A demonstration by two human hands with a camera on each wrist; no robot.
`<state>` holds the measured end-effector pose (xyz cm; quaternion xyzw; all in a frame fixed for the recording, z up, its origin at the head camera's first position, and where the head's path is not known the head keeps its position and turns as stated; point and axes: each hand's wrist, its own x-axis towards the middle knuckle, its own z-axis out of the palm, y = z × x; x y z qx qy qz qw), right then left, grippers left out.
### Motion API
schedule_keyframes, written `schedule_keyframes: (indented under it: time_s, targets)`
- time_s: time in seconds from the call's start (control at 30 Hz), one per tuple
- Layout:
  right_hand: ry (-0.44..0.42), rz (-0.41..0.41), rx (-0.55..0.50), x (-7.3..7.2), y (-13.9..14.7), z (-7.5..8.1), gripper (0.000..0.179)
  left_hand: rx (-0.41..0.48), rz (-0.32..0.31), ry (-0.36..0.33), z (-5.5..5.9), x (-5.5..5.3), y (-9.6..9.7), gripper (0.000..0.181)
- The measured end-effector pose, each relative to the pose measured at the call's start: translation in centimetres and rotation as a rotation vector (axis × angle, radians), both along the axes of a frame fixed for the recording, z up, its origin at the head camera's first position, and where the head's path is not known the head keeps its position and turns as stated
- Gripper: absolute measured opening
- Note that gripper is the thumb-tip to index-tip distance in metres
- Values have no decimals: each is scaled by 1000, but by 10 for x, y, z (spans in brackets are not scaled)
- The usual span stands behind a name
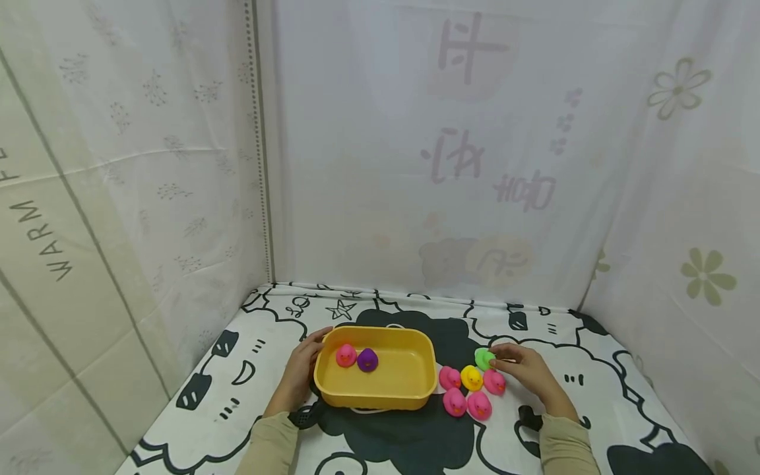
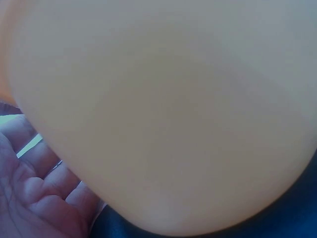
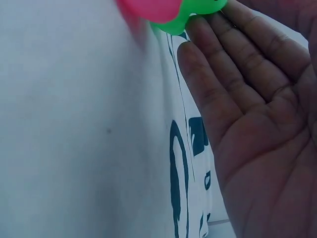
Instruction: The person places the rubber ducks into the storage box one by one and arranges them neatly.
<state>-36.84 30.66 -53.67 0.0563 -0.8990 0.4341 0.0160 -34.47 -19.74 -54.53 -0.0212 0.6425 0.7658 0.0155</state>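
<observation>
A yellow plastic tray (image 1: 375, 399) lies on the cloth, holding a pink rubber duck (image 1: 346, 355) and a purple rubber duck (image 1: 367, 360). My left hand (image 1: 304, 368) rests against the tray's left end, fingers loosely bent along its outside near the far corner. In the left wrist view the tray's wall (image 2: 168, 114) fills most of the picture. To the right of the tray, my right hand (image 1: 525, 371) pinches a green rubber duck (image 1: 483, 358) between thumb and fingertips. In the right wrist view the fingers (image 3: 237, 64) reach up to the green duck (image 3: 171, 26).
Beside the tray's right end sit a yellow duck (image 1: 472, 378) and several pink ducks (image 1: 479, 406), close together. A black-and-white patterned cloth (image 1: 404, 442) covers the table. Pale printed curtains (image 1: 380, 165) hang at the back and both sides.
</observation>
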Motion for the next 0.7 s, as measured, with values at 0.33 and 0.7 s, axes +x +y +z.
schedule_keyframes:
  time_s: [0.33,0.7]
  targets:
    - [-3,18,-9,-2,-3,-5,47,3,-3,6,0,-2,-2,46]
    - [-2,35,-1,1,-3,-3,46,13,-10,7,2,1,0,45]
